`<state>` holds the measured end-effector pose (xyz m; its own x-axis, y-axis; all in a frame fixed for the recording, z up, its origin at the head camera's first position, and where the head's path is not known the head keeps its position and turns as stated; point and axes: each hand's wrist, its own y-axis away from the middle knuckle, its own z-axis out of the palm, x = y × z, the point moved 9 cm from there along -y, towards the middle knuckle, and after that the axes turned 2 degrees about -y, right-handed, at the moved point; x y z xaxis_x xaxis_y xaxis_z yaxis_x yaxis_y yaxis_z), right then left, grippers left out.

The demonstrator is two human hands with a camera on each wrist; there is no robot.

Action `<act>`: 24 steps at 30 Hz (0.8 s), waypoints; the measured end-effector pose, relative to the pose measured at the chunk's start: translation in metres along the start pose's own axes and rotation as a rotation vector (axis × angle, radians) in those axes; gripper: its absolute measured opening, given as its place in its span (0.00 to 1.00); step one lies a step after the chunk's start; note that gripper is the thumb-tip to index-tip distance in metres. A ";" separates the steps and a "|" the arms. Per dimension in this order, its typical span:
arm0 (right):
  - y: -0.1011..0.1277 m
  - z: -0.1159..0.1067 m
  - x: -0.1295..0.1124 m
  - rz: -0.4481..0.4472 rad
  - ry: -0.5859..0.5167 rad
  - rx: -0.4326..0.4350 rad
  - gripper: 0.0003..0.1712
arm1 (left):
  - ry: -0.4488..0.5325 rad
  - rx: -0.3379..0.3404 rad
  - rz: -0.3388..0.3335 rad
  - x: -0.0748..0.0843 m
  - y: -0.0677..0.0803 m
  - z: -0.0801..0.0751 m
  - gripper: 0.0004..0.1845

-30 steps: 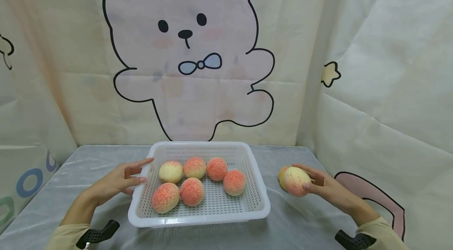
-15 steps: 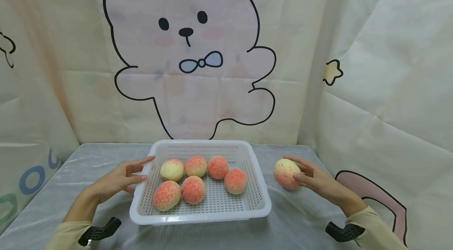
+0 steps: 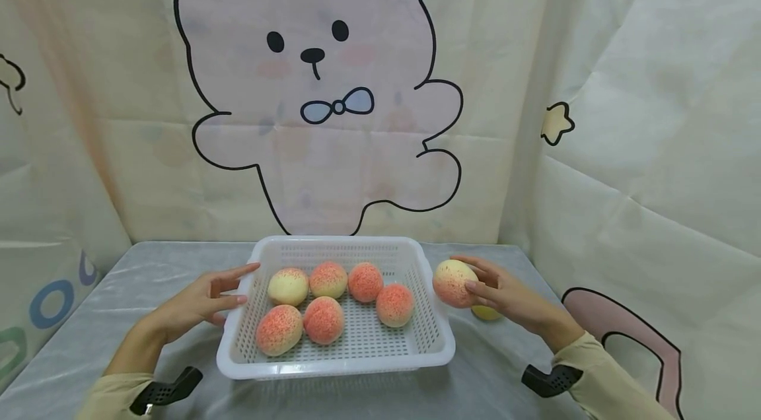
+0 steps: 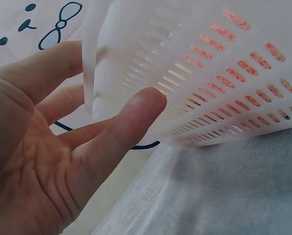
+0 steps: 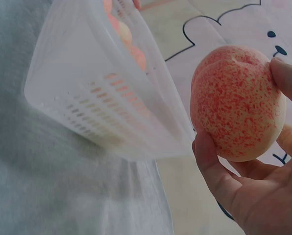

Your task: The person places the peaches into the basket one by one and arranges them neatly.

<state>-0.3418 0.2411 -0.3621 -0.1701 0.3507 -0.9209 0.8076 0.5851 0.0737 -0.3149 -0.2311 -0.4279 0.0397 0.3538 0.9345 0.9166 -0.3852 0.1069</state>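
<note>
A white plastic basket (image 3: 333, 368) stands on the table with several pink-and-cream peaches inside, among them one peach (image 3: 395, 306) near its right side. My left hand (image 3: 193, 301) is at the basket's left rim, fingers loosely extended; in the left wrist view its thumb (image 4: 141, 110) lies against the slotted side wall. My right hand (image 3: 511, 294) holds another peach (image 3: 453, 283) between thumb and fingers, just beside the basket's right rim. In the right wrist view this peach (image 5: 236, 105) is off the table, its red-speckled side toward the camera.
Below the right hand, a yellow rounded thing (image 3: 486, 313) lies on the table, mostly hidden. A grey cloth (image 3: 178, 380) covers the table. Behind it hangs a pale curtain (image 3: 357, 162) with a cartoon bear, and another curtain (image 3: 654, 175) closes off the right side.
My right hand has carried the peach leftward and slightly up, from the right of the table to the basket's rim. The yellow thing now shows beneath that hand. My left hand stays put.
</note>
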 end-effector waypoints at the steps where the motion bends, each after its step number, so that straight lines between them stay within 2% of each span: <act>1: -0.002 0.002 -0.001 0.005 0.002 0.003 0.31 | 0.002 0.001 0.001 0.000 0.000 0.000 0.40; 6: -0.015 0.014 -0.009 0.011 -0.004 -0.016 0.32 | 0.013 -0.007 0.022 0.001 0.001 0.000 0.39; 13: -0.032 0.037 -0.020 -0.047 -0.004 -0.085 0.33 | 0.009 -0.005 0.020 0.001 0.002 0.001 0.39; 17: -0.039 0.051 -0.023 -0.037 -0.053 -0.137 0.33 | 0.008 -0.011 0.022 0.001 0.002 0.002 0.39; 24: -0.051 0.070 -0.030 -0.038 -0.058 -0.201 0.31 | 0.002 -0.011 0.023 0.002 0.002 0.001 0.38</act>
<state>-0.3386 0.1495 -0.3648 -0.1603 0.2862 -0.9447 0.6714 0.7332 0.1082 -0.3127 -0.2307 -0.4258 0.0595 0.3429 0.9375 0.9112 -0.4022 0.0892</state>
